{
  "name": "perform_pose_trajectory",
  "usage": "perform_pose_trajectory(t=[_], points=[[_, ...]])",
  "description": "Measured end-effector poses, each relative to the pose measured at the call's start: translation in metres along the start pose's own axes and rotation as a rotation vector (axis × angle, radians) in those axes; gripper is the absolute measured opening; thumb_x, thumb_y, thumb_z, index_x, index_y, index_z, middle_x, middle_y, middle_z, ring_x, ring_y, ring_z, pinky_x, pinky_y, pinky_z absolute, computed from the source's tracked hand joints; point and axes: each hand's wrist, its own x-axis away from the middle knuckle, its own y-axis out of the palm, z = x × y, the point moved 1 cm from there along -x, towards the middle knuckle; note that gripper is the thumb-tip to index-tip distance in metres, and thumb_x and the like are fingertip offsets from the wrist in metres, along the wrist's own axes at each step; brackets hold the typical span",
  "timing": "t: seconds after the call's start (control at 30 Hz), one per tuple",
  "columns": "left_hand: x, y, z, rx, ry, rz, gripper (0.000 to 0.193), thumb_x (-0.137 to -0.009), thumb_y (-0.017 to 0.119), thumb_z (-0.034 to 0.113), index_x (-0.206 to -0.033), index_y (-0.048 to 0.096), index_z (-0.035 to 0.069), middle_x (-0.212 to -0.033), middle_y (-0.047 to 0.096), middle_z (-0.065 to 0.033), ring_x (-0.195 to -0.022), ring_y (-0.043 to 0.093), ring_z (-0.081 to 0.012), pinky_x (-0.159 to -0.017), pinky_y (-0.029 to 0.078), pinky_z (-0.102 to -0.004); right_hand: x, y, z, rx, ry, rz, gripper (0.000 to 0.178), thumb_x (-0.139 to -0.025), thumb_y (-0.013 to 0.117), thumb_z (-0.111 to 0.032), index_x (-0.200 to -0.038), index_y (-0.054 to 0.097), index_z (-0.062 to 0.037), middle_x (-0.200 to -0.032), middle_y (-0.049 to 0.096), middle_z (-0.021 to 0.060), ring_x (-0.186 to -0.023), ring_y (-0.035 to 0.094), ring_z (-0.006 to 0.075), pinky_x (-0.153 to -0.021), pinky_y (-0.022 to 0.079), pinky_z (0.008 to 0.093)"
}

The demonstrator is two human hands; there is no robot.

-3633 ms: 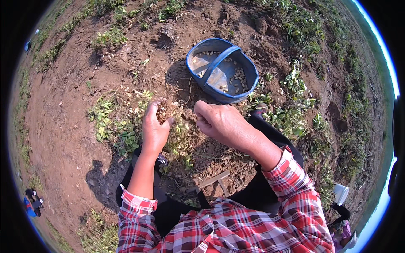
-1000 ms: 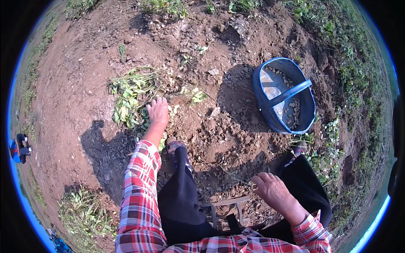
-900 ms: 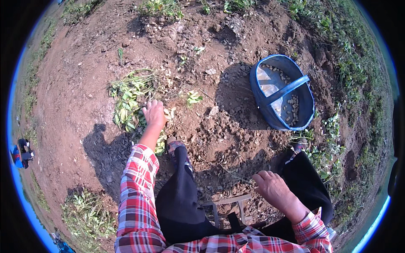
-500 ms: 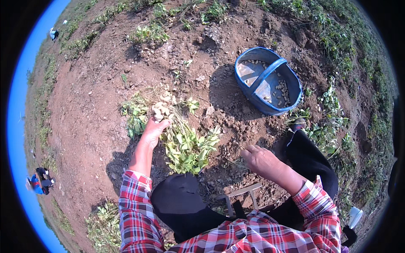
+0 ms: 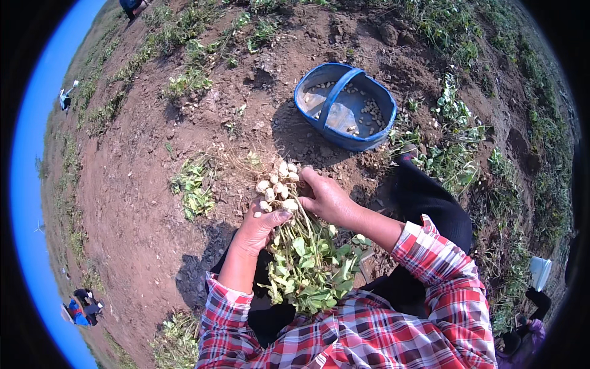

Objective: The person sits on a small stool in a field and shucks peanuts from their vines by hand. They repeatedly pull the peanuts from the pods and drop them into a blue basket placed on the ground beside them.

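My left hand [image 5: 257,229] is closed around the stems of a peanut plant [image 5: 314,264], just below its roots. A bunch of pale peanut pods [image 5: 279,186] sticks up above the left thumb. From the right side, my right hand [image 5: 330,200] closes its thumb and fingers on the edge of the same bunch; its fingertips are partly hidden behind the pods. Thin roots spread beyond the bunch, and the green leaves hang toward my lap. Ahead and to the right stands a blue basket [image 5: 388,138] with an arched handle, holding scattered peanuts.
Another leafy plant [image 5: 193,187] lies on the brown soil left of my hands, and a further heap [image 5: 175,341] is at the lower left. Green plants grow along the right. Other people [image 5: 85,307] are at the far left, upper left and lower right.
My left hand has lifted the peanut plant off the soil and brought it right and closer to me. My right hand has moved up and left onto the pods. The view has shifted.
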Motion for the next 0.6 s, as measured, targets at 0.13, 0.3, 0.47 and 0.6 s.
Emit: perform_pose_trajectory(t=[0.13,0.3,0.47,0.6], points=[[-0.009,-0.001,-0.014,-0.079,0.025,0.052,0.053,-0.073,0.08,0.008,-0.121,0.057,0.004,-0.11,0.063,-0.0017,-0.102,0.059,-0.0137,-0.089,0.048,-0.0291,0.006,0.006,0.011,0.041,-0.09,0.066,0.033,-0.08,0.069,-0.007,-0.102,0.046,-0.0017,-0.089,0.062,0.0197,-0.085,0.064,0.0372,-0.072,0.05,0.0416],[-0.011,-0.02,-0.002,-0.054,0.079,0.018,0.066,-0.066,0.085,0.017,-0.124,0.056,0.004,-0.114,0.062,-0.0032,-0.106,0.059,-0.0166,-0.094,0.048,-0.0328,-0.005,-0.017,0.01,-0.148,0.038,-0.005,0.018,-0.085,0.067,-0.004,-0.097,0.054,-0.0003,-0.078,0.06,0.0049,-0.073,0.056,0.0101,-0.065,0.048,0.0298],[-0.017,-0.038,-0.002,-0.063,0.137,0.153,0.082,-0.06,0.09,0.033,-0.126,0.053,0.001,-0.112,0.064,-0.0061,-0.105,0.061,-0.02,-0.092,0.051,-0.0336,-0.01,-0.025,0.009,-0.186,0.033,0.014,0.01,-0.088,0.063,-0.003,-0.094,0.055,-0.0009,-0.079,0.06,0.0022,-0.074,0.054,0.0076,-0.067,0.047,0.0279],[-0.015,-0.027,0.008,-0.085,0.105,0.035,0.066,-0.069,0.079,0.025,-0.125,0.054,0.0,-0.112,0.063,-0.0097,-0.101,0.062,-0.0219,-0.082,0.057,-0.0346,-0.011,-0.026,0.001,-0.216,0.031,0.213,0.013,-0.083,0.063,0.0,-0.094,0.055,-0.0001,-0.084,0.064,0.0103,-0.078,0.063,0.0195,-0.072,0.05,0.0333]])
